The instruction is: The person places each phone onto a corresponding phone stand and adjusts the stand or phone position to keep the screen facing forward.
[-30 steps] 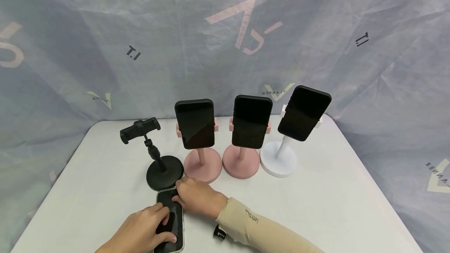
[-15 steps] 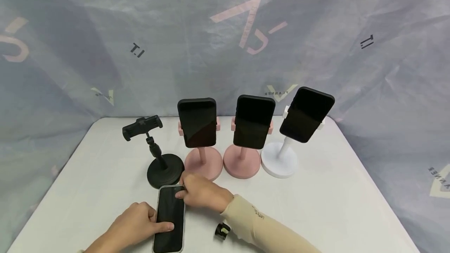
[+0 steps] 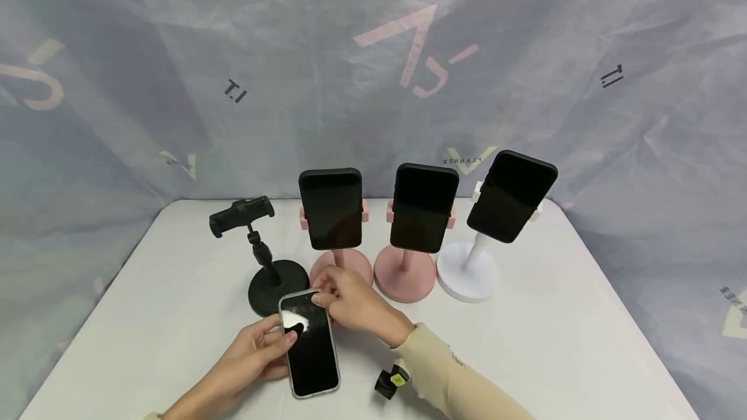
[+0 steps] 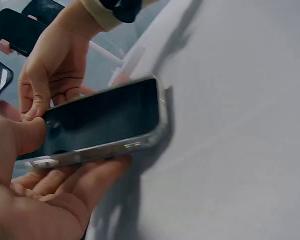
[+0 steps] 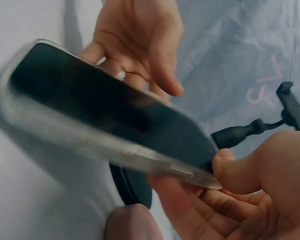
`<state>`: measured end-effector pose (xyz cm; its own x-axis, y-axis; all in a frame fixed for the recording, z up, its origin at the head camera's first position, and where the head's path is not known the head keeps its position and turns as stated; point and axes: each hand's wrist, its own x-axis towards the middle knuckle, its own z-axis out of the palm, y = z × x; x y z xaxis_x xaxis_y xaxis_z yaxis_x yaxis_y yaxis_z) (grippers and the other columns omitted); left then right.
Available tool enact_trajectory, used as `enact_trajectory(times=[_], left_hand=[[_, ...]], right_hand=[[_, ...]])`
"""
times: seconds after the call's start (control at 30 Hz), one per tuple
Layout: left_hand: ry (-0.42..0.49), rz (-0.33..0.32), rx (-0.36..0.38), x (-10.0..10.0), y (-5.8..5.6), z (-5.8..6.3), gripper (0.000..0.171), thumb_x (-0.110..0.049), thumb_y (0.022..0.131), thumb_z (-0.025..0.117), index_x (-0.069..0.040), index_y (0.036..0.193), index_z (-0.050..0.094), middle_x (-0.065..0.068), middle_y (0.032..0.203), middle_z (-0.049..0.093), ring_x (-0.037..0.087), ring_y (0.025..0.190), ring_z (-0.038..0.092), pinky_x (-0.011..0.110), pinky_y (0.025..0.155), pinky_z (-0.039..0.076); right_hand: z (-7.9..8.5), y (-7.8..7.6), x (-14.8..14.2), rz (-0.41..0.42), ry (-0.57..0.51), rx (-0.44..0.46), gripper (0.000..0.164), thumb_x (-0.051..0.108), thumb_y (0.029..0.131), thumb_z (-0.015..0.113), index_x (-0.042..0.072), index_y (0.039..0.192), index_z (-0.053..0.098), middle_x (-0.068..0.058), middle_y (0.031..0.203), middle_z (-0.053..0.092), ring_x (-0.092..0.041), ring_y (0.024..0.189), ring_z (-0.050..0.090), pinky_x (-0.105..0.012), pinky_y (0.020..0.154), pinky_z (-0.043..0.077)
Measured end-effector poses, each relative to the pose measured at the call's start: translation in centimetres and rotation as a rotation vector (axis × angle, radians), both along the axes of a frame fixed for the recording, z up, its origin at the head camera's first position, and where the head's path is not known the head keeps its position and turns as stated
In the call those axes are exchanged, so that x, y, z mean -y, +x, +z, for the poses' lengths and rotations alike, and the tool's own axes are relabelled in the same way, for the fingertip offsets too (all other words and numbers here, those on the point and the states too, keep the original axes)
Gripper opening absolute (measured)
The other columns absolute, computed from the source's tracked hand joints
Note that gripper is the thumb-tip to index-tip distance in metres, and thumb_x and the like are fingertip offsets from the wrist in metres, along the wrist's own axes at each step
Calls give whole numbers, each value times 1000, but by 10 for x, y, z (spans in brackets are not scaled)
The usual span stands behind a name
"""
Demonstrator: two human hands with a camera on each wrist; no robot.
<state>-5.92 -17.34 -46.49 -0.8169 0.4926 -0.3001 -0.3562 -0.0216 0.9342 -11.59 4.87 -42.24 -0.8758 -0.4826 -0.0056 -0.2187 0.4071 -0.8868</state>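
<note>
A smartphone in a clear case, dark screen facing up, is held in both hands near the table's front. My left hand grips its left side, thumb over the screen edge and fingers underneath. My right hand pinches the top right corner between thumb and fingers. In the left wrist view the phone is tilted, with a shadow under it on the table. Just beyond the phone stands a black phone stand, its clamp holding nothing.
Two pink stands and a white stand form a row to the right of the black one. Each holds a dark phone. A grey printed cloth hangs behind the white table.
The phone has gone from lying flat to being lifted and turned slightly, moving right and away. My left fingers have slid under its left side. The right hand moved with its top corner.
</note>
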Motion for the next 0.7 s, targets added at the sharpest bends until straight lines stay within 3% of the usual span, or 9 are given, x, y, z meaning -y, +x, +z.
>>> enact_trajectory(times=[0.17, 0.43, 0.57, 0.7], left_hand=[[5, 24, -176, -6, -5, 17, 44, -10, 99, 57, 12, 134, 42, 17, 104, 72, 41, 91, 67, 47, 73, 57], [23, -32, -482, -3, -8, 68, 25, 1, 96, 55, 10, 119, 57, 18, 97, 73, 35, 82, 70, 48, 62, 59], [-10, 6, -618, -5, -6, 95, 22, 4, 95, 56, 7, 117, 60, 20, 98, 72, 33, 84, 70, 46, 62, 59], [-38, 91, -656, -8, -1, 120, 24, 3, 95, 58, 6, 119, 60, 16, 101, 73, 35, 82, 70, 45, 62, 58]], right_hand=[[18, 7, -10, -8, -28, -13, 10, 16, 96, 63, 11, 104, 59, 0, 81, 62, -16, 58, 61, -24, 51, 52], [56, 23, -29, 134, -40, -75, 17, 32, 103, 50, 17, 100, 57, -5, 75, 58, -17, 63, 63, -25, 58, 53], [71, 31, -31, 131, -67, -127, 23, 37, 103, 50, 18, 91, 54, -5, 74, 57, -18, 65, 60, -24, 58, 49], [79, 37, -32, 126, -97, -183, 26, 35, 102, 52, 17, 84, 53, -1, 72, 54, -13, 62, 54, -22, 56, 45]])
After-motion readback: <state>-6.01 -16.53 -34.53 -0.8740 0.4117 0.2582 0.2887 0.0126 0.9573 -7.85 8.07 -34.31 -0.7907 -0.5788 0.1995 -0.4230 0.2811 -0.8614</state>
